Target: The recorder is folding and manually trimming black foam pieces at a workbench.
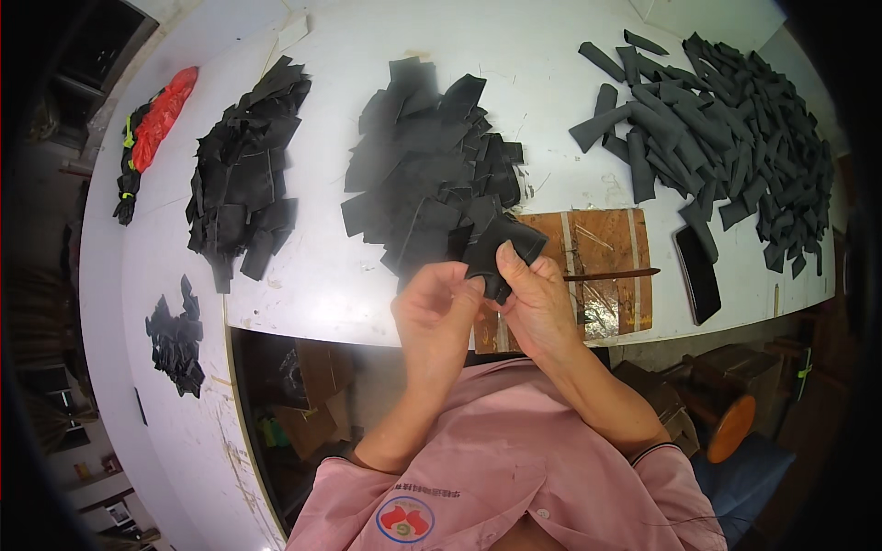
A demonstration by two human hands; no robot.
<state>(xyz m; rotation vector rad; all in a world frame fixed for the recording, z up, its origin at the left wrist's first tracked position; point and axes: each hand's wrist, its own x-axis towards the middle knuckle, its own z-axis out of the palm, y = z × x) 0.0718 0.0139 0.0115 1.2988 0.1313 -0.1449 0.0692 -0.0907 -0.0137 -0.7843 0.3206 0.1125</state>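
Between my two hands is a black fabric piece [496, 246], folded or tube-like, held just above the table's near edge. My left hand [434, 308] pinches its lower left side with thumb and fingers. My right hand [540, 298] grips the right side, thumb lying on top; the other fingers are partly hidden behind the cloth. Right beyond the hands lies a large heap of flat black fabric pieces [404, 174]. Under and right of my right hand is a brown wooden board [632, 308] with pale tape strips. A thin brown rod [616, 275] extends across it, its left end hidden by my hand.
A big pile of dark tube-shaped pieces [735, 138] covers the far right. A black phone [698, 275] lies near the right front edge. Leftward are another black fabric heap [243, 174], a small pile [176, 340] and a red plastic bag [163, 119]. An orange stool [732, 429] stands below.
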